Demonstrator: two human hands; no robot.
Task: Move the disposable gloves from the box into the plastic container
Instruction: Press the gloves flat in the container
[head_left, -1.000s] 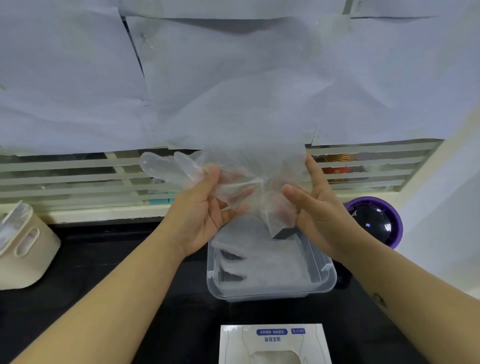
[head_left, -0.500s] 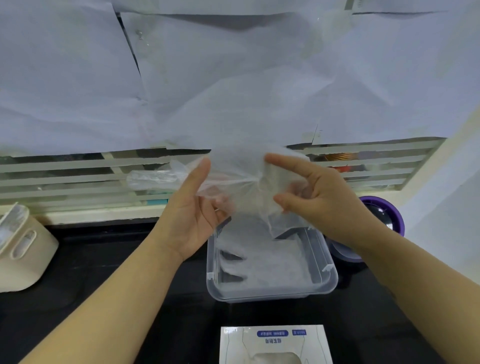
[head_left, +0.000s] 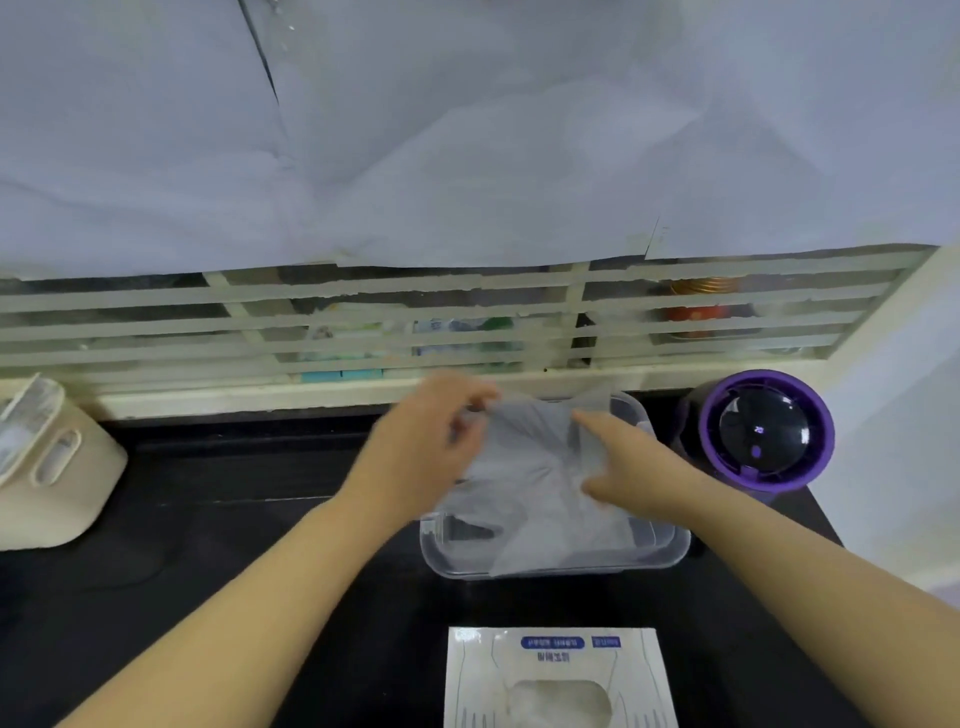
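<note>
Pinching the glove (head_left: 540, 467) by its far edge with curled fingers, the left hand (head_left: 426, 447) holds it over the plastic container (head_left: 670, 553); the right hand (head_left: 634, 473), forefinger straight, presses on it.

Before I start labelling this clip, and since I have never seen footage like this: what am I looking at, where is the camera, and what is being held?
There is no machine here: a person works with bare hands, and the one picture comes from a camera worn on the head, looking forward and down. The left hand grips a thin clear glove by its edge; the right hand lies on it, but blur hides whether its fingers pinch it. The glove hangs into the clear plastic container, on a black counter. Nearer the person lies the glove box, open on top. To the right stands a round purple device, to the left a cream holder.
</note>
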